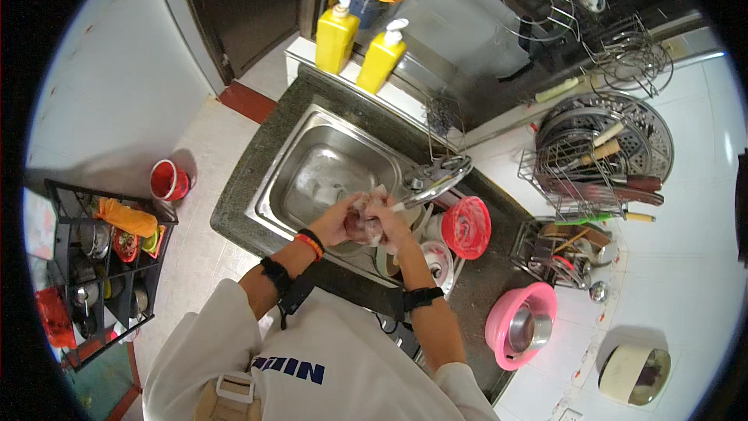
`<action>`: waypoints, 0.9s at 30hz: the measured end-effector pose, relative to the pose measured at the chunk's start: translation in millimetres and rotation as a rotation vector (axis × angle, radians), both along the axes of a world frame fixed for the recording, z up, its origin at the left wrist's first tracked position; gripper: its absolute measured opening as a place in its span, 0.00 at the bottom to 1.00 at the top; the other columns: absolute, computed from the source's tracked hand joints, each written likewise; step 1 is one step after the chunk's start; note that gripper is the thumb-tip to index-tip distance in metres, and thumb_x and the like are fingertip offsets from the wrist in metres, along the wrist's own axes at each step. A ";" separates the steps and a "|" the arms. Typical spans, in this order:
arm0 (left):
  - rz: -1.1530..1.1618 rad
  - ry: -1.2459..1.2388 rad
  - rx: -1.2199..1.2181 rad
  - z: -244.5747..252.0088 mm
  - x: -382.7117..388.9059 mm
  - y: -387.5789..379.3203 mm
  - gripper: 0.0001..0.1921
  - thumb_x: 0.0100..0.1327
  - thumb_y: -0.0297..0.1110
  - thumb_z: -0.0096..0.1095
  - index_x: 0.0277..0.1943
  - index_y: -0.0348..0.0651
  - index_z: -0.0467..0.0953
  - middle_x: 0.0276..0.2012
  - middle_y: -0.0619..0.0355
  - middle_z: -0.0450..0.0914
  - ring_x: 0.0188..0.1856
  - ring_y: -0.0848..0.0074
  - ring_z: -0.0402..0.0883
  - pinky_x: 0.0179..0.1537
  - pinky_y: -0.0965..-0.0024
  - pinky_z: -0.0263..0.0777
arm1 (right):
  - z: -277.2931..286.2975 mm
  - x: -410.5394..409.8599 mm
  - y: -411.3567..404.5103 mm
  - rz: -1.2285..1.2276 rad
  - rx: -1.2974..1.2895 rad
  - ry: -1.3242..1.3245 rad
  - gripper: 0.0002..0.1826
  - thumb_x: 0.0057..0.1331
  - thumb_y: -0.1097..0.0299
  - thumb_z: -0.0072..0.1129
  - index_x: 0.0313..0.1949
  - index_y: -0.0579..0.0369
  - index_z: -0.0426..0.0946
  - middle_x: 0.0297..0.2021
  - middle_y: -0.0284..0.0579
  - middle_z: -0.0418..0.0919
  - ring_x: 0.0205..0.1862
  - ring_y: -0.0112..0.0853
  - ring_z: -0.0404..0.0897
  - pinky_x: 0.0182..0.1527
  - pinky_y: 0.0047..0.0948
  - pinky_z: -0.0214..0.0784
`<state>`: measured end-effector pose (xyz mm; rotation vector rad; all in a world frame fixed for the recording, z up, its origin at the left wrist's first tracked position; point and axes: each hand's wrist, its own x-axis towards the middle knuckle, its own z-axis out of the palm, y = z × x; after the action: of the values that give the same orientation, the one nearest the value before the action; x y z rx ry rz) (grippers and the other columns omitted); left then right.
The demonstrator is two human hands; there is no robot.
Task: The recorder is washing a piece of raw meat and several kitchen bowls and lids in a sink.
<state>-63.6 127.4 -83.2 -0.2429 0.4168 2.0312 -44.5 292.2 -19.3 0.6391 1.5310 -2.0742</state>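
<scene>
My left hand (332, 223) and my right hand (395, 227) meet over the divider side of a stainless steel sink (310, 158). Between them they grip a wet, glossy bundle (366, 221), reddish-brown with whitish parts; it looks like meat or a clear plastic bag, and I cannot tell which. The chrome faucet (438, 188) reaches its spout to just above my right hand. Under my forearms, bowls and a pale dish partly hide the sink's right side. A white bowl with a dark mark (437, 263) sits by my right wrist.
A red plastic basket (466, 228) stands right of the faucet. Farther right is a pink basin (497, 327) holding a metal bowl (529, 327). Two yellow pump bottles (336, 41) line the ledge behind the sink. Knives hang in a wire wall rack (575, 187). A red bucket (168, 180) is on the floor.
</scene>
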 end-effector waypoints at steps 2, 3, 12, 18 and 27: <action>0.067 -0.104 -0.348 37.2 5.3 50.2 0.18 0.74 0.47 0.46 0.52 0.42 0.75 0.37 0.58 0.83 0.29 0.71 0.82 0.28 0.69 0.79 | -2.1 19.1 15.9 -0.169 -0.019 0.061 0.05 0.60 0.74 0.54 0.37 0.56 0.73 0.34 0.40 0.77 0.32 0.32 0.79 0.30 0.33 0.72; 0.048 -0.102 -0.339 33.5 5.9 58.7 0.18 0.74 0.47 0.46 0.52 0.42 0.75 0.37 0.58 0.83 0.29 0.71 0.82 0.28 0.69 0.79 | 1.6 25.3 22.2 -0.198 0.007 0.075 0.07 0.61 0.75 0.52 0.40 0.56 0.73 0.36 0.42 0.78 0.33 0.33 0.80 0.31 0.33 0.73; 0.315 0.206 -0.408 20.6 -5.9 75.3 0.06 0.68 0.31 0.60 0.41 0.39 0.79 0.35 0.59 0.80 0.35 0.76 0.80 0.32 0.68 0.74 | -24.8 36.4 42.4 -0.221 0.498 0.226 0.16 0.60 0.81 0.40 0.45 0.60 0.75 0.33 0.49 0.80 0.28 0.33 0.81 0.23 0.32 0.74; 0.291 0.238 -0.341 7.8 -10.5 8.7 0.13 0.72 0.30 0.55 0.56 0.41 0.67 0.48 0.56 0.76 0.42 0.71 0.81 0.49 0.61 0.79 | -28.2 -7.5 6.1 -0.169 0.366 0.108 0.12 0.58 0.80 0.48 0.40 0.60 0.78 0.32 0.40 0.79 0.31 0.30 0.76 0.38 0.30 0.70; 0.276 -0.033 -0.191 17.1 7.7 -20.7 0.13 0.73 0.34 0.51 0.57 0.43 0.69 0.50 0.54 0.76 0.49 0.64 0.80 0.48 0.50 0.78 | -55.5 -43.0 3.8 -0.234 0.267 -0.004 0.05 0.61 0.76 0.51 0.27 0.59 0.71 0.25 0.35 0.70 0.31 0.28 0.71 0.37 0.29 0.69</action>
<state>-55.9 106.7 -66.1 -0.4717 0.5839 2.2541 -87.4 296.0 -74.8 0.9603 1.8241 -2.0458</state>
